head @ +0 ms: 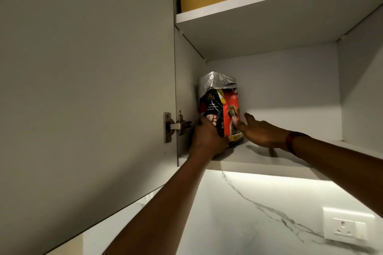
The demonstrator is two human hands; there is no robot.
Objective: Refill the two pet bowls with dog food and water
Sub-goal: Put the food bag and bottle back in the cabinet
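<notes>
Dog food bag (222, 107) upright on white cabinet shelf (261, 160); left hand (207, 138) grips it, right hand (262, 132) spread.

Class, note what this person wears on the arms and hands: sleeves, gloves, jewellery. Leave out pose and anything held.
The left forearm and right forearm are bare; no sleeve is in view. The left hand and right hand wear no gloves, and no ring can be made out. A dark red band circles the right wrist; the left wrist shows none.
</notes>
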